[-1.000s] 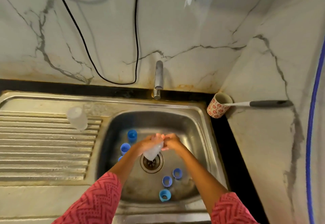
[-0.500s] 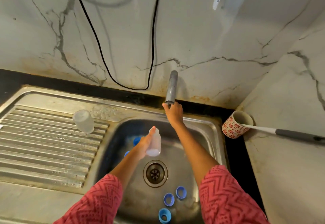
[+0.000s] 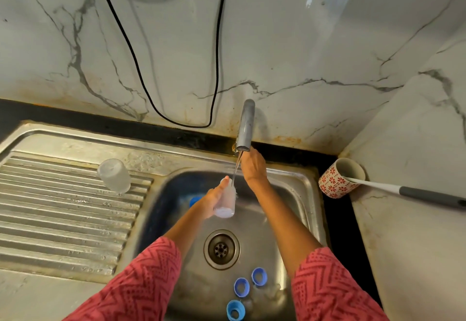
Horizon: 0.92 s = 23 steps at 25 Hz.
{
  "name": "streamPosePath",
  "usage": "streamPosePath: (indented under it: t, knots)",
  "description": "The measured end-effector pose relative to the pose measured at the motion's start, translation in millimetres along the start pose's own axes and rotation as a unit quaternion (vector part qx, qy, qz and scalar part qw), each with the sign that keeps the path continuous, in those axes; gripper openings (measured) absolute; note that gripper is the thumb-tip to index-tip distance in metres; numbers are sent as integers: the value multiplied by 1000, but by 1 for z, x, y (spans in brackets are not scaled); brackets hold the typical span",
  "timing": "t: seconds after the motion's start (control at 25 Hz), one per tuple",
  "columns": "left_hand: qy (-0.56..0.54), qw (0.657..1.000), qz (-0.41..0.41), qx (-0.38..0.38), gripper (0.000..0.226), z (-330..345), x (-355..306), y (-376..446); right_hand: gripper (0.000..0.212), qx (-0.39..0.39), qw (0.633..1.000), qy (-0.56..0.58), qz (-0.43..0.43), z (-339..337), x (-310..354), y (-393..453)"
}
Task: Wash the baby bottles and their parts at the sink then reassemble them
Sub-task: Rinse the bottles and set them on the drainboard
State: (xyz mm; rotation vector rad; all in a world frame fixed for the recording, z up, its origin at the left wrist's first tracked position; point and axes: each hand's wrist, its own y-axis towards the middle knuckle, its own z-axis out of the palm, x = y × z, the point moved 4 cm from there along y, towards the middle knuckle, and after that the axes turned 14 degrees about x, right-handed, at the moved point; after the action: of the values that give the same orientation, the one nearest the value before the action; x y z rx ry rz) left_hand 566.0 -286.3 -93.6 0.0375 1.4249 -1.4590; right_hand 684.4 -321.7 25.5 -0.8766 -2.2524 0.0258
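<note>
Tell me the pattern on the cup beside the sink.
Red flowers on white, seen in the head view: the cup.

My left sleeve (image 3: 141, 278) is a pinkish-red cloth printed with rows of darker red zigzags and lines of small dots between them. It ends short of the elbow, and the forearm below it is bare. My right sleeve (image 3: 332, 288) is of the same cloth, with the same chevron bands and dotted rows, and it also stops above the elbow. My left hand (image 3: 214, 199) and my right hand (image 3: 253, 167) wear no gloves, and no ring, bangle or watch shows on either.
</note>
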Motion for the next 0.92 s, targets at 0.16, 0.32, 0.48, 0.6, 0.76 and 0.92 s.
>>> streamPosePath:
  t: [0.16,0.32,0.48,0.6,0.76,0.92]
  knots:
    - [-21,999,4,35,108,8,-2,14,41,59,992,-104,-27,-8,-2,0]
    - [-50,996,20,66,63,25,-25,5,49,99,974,-200,-33,-10,-6,3]
    - [-59,994,26,83,61,36,-33,14,50,105,964,-240,-34,-13,-9,6]
    - [-62,995,15,77,59,39,-28,21,48,101,963,-249,-27,-14,-4,5]
    - [-85,995,-11,56,56,31,-16,22,44,100,952,-290,-22,-9,3,4]
    - [-43,997,6,64,53,19,-18,9,46,108,985,-130,-17,3,-12,4]
